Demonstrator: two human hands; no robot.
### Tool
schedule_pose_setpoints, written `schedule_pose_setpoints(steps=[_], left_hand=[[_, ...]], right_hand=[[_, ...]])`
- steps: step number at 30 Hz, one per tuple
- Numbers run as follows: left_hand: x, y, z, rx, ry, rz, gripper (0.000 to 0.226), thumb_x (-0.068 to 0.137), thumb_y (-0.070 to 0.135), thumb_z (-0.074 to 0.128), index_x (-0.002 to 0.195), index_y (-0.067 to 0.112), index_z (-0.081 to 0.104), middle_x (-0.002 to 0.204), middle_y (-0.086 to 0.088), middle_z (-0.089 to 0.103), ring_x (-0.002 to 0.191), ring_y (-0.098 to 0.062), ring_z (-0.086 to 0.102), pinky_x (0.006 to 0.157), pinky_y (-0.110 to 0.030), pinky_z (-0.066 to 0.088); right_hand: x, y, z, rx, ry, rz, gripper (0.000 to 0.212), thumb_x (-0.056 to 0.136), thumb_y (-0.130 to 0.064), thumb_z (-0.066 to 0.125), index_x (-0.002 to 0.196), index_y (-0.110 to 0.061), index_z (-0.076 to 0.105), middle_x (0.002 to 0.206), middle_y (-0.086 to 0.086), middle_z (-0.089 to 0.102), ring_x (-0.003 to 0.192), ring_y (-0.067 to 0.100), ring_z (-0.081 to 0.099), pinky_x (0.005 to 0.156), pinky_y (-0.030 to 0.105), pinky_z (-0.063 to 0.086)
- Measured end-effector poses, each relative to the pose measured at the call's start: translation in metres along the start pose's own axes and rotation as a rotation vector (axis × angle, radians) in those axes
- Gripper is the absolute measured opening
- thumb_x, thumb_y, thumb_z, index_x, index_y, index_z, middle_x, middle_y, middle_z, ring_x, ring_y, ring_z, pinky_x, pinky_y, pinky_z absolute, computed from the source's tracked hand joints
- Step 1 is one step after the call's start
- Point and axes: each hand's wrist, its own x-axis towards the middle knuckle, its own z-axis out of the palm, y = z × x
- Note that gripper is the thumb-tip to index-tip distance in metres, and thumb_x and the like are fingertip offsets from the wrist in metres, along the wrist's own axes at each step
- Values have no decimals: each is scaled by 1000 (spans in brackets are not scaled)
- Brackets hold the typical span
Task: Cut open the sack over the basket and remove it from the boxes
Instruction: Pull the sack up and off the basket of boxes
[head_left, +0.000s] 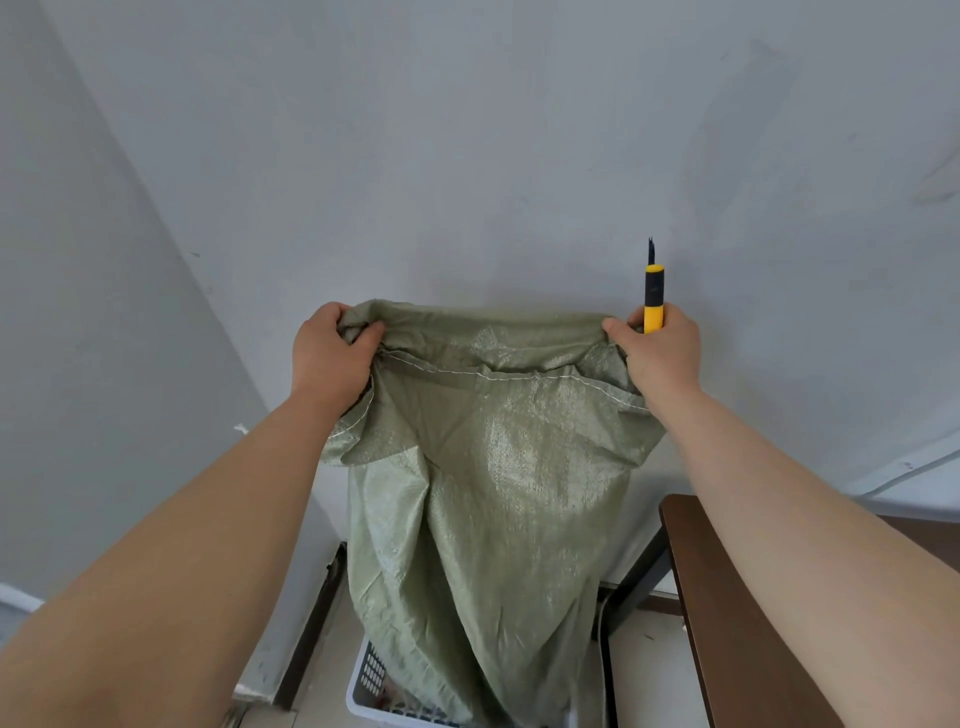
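Note:
A green woven sack (483, 499) hangs limp in front of the wall, its top edge stretched between my two hands at chest height. My left hand (332, 353) grips the sack's bunched left corner. My right hand (660, 353) pinches the right corner and also holds a yellow and black utility knife (653, 296), blade pointing up. The sack's lower end drops into a white perforated basket (370, 680) on the floor. No boxes show; the sack hides the inside of the basket.
A dark brown table (727, 613) with a black leg stands at the right, close to the sack. The white wall is directly behind. A dark skirting strip (317, 608) runs along the left wall down to the tiled floor.

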Motion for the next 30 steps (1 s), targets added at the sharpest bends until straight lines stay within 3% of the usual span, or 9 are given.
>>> schedule_pose_setpoints(steps=[6, 12, 18, 25, 30], left_hand=[[2, 5, -7, -2, 24, 10, 22, 87, 25, 65, 89, 5, 58, 74, 0, 55, 69, -16, 50, 56, -18, 37], [13, 23, -20, 0, 43, 49, 19, 87, 25, 64, 86, 8, 55, 68, 7, 49, 61, -5, 45, 54, -17, 33], [18, 35, -26, -9, 61, 79, 20, 87, 25, 64, 87, 6, 57, 71, 2, 51, 71, -18, 49, 55, -17, 35], [29, 56, -37, -19, 90, 111, 20, 87, 25, 64, 87, 6, 56, 68, 6, 50, 64, -12, 47, 53, -13, 32], [24, 48, -35, -18, 83, 91, 18, 87, 25, 64, 87, 9, 56, 71, 4, 52, 75, -19, 51, 56, -17, 35]], right_hand=[[2, -13, 0, 15, 7, -23, 29, 77, -22, 76, 68, -24, 48, 66, -3, 53, 58, 15, 48, 60, 31, 41], [6, -33, -4, 51, 15, -41, 31, 77, -22, 76, 67, -24, 47, 64, -5, 50, 57, 13, 46, 60, 29, 41], [10, -50, -10, 79, 30, -60, 30, 76, -23, 76, 67, -24, 48, 64, -4, 52, 56, 13, 45, 61, 33, 42], [16, -69, -14, 108, 45, -70, 30, 76, -23, 77, 67, -23, 48, 64, -2, 51, 54, 14, 44, 58, 31, 40], [12, -67, -10, 116, 32, -67, 31, 77, -21, 76, 66, -24, 47, 63, -4, 50, 55, 13, 45, 58, 29, 40]])
